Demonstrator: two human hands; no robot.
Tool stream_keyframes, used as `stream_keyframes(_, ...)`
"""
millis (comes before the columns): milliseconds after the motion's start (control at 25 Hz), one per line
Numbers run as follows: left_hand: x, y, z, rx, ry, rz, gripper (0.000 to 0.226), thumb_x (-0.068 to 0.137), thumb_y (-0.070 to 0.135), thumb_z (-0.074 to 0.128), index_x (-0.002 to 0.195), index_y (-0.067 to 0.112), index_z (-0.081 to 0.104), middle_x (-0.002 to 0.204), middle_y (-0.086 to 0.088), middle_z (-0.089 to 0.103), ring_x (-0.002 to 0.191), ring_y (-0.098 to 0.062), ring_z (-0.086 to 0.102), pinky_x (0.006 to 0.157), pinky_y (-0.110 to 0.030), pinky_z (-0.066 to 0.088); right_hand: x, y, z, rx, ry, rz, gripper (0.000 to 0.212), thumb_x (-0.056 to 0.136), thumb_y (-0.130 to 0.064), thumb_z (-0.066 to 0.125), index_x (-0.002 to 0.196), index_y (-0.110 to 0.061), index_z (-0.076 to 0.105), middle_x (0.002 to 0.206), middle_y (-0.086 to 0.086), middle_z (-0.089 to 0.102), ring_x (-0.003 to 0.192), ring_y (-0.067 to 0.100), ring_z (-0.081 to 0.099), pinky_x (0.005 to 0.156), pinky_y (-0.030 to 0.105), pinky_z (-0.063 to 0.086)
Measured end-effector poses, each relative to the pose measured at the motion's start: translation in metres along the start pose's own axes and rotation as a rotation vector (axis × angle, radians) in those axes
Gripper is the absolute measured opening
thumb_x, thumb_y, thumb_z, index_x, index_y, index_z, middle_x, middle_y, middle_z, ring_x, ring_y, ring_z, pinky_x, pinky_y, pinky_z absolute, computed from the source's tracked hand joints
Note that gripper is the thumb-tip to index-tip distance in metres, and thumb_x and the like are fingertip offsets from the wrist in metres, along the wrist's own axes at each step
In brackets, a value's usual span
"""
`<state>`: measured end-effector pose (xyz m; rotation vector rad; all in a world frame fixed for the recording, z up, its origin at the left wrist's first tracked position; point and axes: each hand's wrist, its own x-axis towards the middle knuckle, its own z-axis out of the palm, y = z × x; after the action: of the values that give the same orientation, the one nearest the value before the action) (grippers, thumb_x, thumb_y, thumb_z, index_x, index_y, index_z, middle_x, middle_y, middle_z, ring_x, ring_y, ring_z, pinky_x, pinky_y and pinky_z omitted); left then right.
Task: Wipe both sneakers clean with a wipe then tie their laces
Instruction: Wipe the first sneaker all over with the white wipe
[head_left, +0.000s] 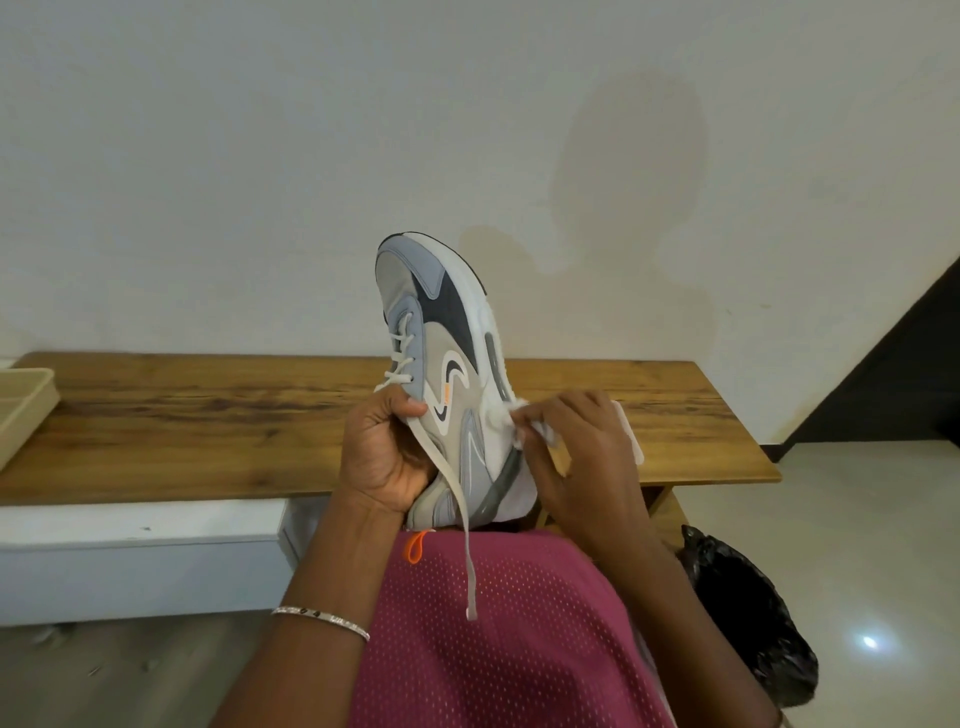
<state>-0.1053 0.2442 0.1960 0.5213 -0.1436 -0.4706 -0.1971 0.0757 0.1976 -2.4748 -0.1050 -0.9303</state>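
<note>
In the head view, a grey and white sneaker (441, 364) is held up in front of the body, toe pointing upward and heel resting just above the lap, over the near edge of a wooden bench (208, 415). The sneaker is gripped at its opening by the left hand (387, 452), whose fingers are curled round the collar. A crumpled white wipe (540, 431) is pinched in the fingers of the right hand (576, 457) and pressed against the white midsole on the shoe's right side. One untied lace (460, 519) is seen hanging down past the left hand over a pink mesh garment (493, 649). A silver bracelet (322, 621) is worn on the left forearm. A beige tray (21, 410) is set at the bench's left end, and a black plastic bag (743, 613) lies on the floor to the right.
</note>
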Motion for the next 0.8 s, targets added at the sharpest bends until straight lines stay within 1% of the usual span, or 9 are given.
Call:
stream_keyframes(120,0.004,-0.002,-0.005,-0.011,0.018,-0.006,0.105,0.029,0.008,0.083,0.130,0.007,0.055,0.114,-0.015,0.062,0.100,-0.033,0.066,0.088,-0.047,0.058,-0.019,0.000,-0.002,-0.010,-0.005,0.019,0.015,0.082,-0.009,0.077,0.096,-0.013,0.072,0.099,-0.002,0.070,0.097,0.013,0.058,0.081,0.016,0.041)
stream_keyframes(200,0.004,-0.005,-0.003,-0.007,-0.004,-0.031,0.106,0.032,0.007,0.081,0.134,0.007,0.052,0.117,-0.016,0.060,0.104,-0.034,0.063,0.095,-0.049,0.054,-0.013,0.000,0.000,-0.032,0.030,-0.026,0.015,0.083,-0.009,0.077,0.097,-0.012,0.074,0.099,0.000,0.072,0.094,0.017,0.064,0.080,0.022,0.050)
stream_keyframes(280,0.001,-0.011,0.004,0.007,-0.045,-0.049,0.108,0.034,0.006,0.079,0.139,0.004,0.050,0.113,-0.018,0.063,0.100,-0.035,0.064,0.089,-0.050,0.057,0.004,0.002,0.002,-0.015,0.063,-0.077,0.012,0.086,-0.010,0.074,0.098,-0.011,0.075,0.097,0.001,0.074,0.089,0.016,0.067,0.076,0.029,0.056)
stream_keyframes(360,-0.002,-0.016,0.009,0.018,-0.065,-0.060,0.103,0.033,0.005,0.078,0.134,0.002,0.054,0.105,-0.019,0.066,0.092,-0.035,0.068,0.079,-0.046,0.059,0.023,0.000,0.005,0.017,0.096,-0.088,0.011,0.088,-0.010,0.070,0.098,-0.011,0.075,0.096,0.002,0.074,0.087,0.015,0.066,0.074,0.031,0.057)
stream_keyframes(400,-0.003,-0.017,0.009,0.015,-0.069,-0.065,0.100,0.034,0.005,0.077,0.132,0.002,0.055,0.104,-0.020,0.066,0.091,-0.035,0.068,0.080,-0.046,0.059,0.029,-0.002,0.006,0.030,0.116,-0.083,0.011,0.089,-0.009,0.070,0.098,-0.011,0.075,0.096,0.002,0.073,0.087,0.015,0.066,0.074,0.030,0.056)
stream_keyframes(520,-0.004,-0.013,0.007,0.003,-0.077,-0.064,0.101,0.041,0.005,0.074,0.139,0.001,0.049,0.115,-0.022,0.058,0.100,-0.038,0.061,0.091,-0.051,0.054,0.024,-0.015,0.009,0.070,0.098,-0.072,0.010,0.089,-0.009,0.070,0.098,-0.011,0.073,0.097,0.002,0.072,0.089,0.015,0.064,0.074,0.029,0.054)
stream_keyframes(640,-0.003,-0.010,-0.001,0.001,-0.063,-0.055,0.105,0.041,0.006,0.074,0.142,0.000,0.045,0.121,-0.022,0.052,0.106,-0.040,0.055,0.092,-0.053,0.052,-0.009,-0.029,0.009,0.095,0.038,-0.045,0.012,0.088,-0.012,0.070,0.099,-0.013,0.073,0.098,-0.001,0.071,0.093,0.010,0.062,0.076,0.021,0.050)
stream_keyframes(720,0.000,-0.011,-0.007,-0.009,-0.051,-0.056,0.112,0.040,0.007,0.075,0.146,0.002,0.040,0.130,-0.021,0.046,0.117,-0.041,0.048,0.104,-0.056,0.042,-0.027,-0.035,0.012,0.136,0.019,-0.037,0.015,0.091,-0.021,0.065,0.101,-0.013,0.073,0.099,-0.002,0.070,0.095,0.008,0.062,0.076,0.021,0.052)
stream_keyframes(800,0.001,-0.014,-0.008,-0.014,-0.048,-0.072,0.108,0.045,0.007,0.072,0.148,0.004,0.039,0.133,-0.021,0.044,0.122,-0.041,0.044,0.109,-0.058,0.035,-0.029,-0.036,0.016,0.140,0.020,-0.041,0.023,0.094,-0.028,0.058,0.102,-0.013,0.073,0.100,-0.001,0.069,0.096,0.009,0.063,0.076,0.023,0.055)
